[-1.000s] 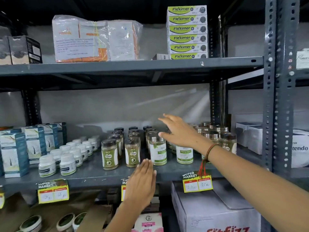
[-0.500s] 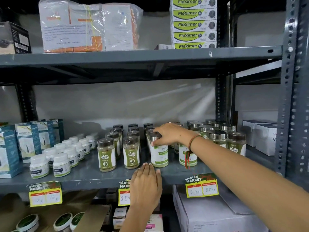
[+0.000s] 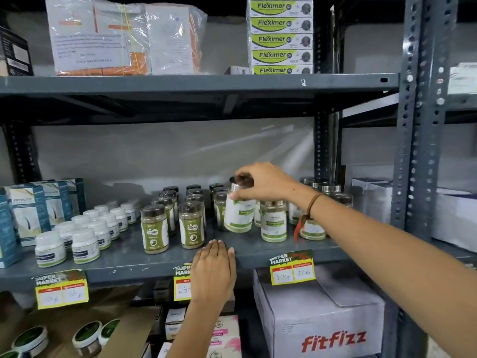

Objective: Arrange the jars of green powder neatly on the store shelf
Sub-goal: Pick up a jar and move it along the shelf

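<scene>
So the right hand (image 3: 260,183) is now gripping the white-labelled clear jar of green powder (image 3: 238,213) by its lid, tilting it up off the grey metal shelf (image 3: 258,248) (half a second ago it was standing). Left hand (image 3: 214,270) is resting flat on the shelf edge, holding nothing. Repositioning looks underway.

"Fleximer" on stacked boxes (image 3: 281,38), "FitFizz" on carton (image 3: 327,329), "SUPER MARKET" on price tags (image 3: 293,270), "GASKA" on jars (image 3: 154,229).

The right hand (image 3: 260,182) reaches forward, fingers pinched closed; the left hand (image 3: 214,272) lies flat, palm down.
</scene>
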Action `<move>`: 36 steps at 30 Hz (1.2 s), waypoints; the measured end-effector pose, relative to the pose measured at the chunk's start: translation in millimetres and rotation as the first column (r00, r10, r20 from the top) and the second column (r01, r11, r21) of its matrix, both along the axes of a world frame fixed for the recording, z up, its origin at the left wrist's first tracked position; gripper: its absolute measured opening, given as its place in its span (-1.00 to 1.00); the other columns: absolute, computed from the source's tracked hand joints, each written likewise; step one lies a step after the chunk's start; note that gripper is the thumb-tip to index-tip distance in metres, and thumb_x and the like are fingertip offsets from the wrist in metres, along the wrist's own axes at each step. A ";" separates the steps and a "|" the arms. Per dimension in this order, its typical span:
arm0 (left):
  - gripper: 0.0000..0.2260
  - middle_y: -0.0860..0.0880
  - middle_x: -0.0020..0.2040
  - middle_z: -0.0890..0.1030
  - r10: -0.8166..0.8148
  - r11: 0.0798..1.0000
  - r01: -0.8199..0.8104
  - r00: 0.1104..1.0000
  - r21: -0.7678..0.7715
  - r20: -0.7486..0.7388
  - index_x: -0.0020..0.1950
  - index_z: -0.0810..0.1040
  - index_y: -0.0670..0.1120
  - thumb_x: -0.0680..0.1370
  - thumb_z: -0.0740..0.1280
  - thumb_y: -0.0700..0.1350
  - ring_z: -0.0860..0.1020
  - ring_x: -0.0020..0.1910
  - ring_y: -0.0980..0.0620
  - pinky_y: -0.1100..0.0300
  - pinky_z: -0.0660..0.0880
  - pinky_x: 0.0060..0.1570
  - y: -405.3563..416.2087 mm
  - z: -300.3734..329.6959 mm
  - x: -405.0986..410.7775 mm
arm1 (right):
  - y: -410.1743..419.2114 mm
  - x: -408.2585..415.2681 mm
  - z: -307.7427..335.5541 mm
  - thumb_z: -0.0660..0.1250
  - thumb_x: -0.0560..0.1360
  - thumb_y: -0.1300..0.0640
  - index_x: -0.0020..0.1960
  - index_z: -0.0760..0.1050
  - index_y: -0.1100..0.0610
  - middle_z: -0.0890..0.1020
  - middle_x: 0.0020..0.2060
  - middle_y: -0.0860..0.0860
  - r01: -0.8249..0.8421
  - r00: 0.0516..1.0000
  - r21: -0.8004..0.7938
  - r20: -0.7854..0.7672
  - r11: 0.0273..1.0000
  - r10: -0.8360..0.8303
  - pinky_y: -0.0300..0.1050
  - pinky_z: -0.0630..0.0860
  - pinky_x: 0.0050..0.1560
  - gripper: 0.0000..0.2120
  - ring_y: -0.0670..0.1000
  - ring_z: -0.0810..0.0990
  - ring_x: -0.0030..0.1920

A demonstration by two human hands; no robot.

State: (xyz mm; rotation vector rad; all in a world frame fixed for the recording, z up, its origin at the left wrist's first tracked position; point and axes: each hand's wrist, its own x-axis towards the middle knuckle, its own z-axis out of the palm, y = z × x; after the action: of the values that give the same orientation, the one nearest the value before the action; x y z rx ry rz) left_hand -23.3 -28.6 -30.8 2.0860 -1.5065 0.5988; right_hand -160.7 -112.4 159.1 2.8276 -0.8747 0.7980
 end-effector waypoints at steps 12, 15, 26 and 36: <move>-0.57 -0.19 0.21 0.61 -0.044 0.999 0.043 0.999 -0.025 -0.029 0.23 0.53 -0.23 0.61 0.03 0.00 0.52 0.26 -0.11 0.00 0.41 0.32 7.6 4.4 -4.3 | 5.6 -141.7 25.7 0.47 0.18 -0.44 -0.01 0.65 -0.01 0.69 -0.14 -0.14 0.351 0.936 0.200 -0.046 0.915 -0.349 -0.25 0.50 -0.25 -0.41 -0.11 0.65 -0.14; -0.56 -0.19 0.19 0.62 -0.044 0.999 0.043 0.999 -0.030 -0.028 0.22 0.54 -0.23 0.61 0.02 0.01 0.53 0.24 -0.11 -0.02 0.42 0.30 6.7 3.8 -3.7 | -8.9 -168.4 28.1 0.48 0.14 -0.45 -0.08 0.65 0.04 0.72 -0.22 -0.05 0.486 0.874 0.187 -0.119 0.854 -0.471 -0.22 0.52 -0.35 -0.38 -0.05 0.68 -0.23; -0.48 -0.21 0.08 0.67 -0.037 0.999 0.036 0.999 -0.029 -0.016 0.11 0.60 -0.24 0.56 -0.03 0.04 0.61 0.13 -0.13 -0.04 0.51 0.19 6.6 1.9 -3.8 | -55.7 -198.5 12.2 0.57 0.14 -0.32 -0.10 0.60 0.09 0.67 -0.18 0.03 0.712 0.698 0.168 -0.265 0.681 -0.665 -0.01 0.70 -0.27 -0.43 0.05 0.69 -0.21; -0.50 -0.22 0.09 0.66 -0.021 0.999 0.021 1.000 -0.026 -0.015 0.12 0.60 -0.25 0.57 -0.01 0.04 0.60 0.13 -0.14 -0.06 0.52 0.16 4.9 0.7 -3.4 | -73.8 -195.2 1.8 0.49 0.35 -0.24 0.04 0.54 0.16 0.58 0.03 0.08 0.723 0.680 0.169 -0.343 0.669 -0.648 -0.02 0.64 0.01 -0.49 0.10 0.60 0.03</move>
State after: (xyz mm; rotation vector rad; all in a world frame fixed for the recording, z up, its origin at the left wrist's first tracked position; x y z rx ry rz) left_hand -26.7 -23.7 -30.0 2.0484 -1.5025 0.5903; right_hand -355.9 -186.1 161.0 2.3515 -1.9702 0.1879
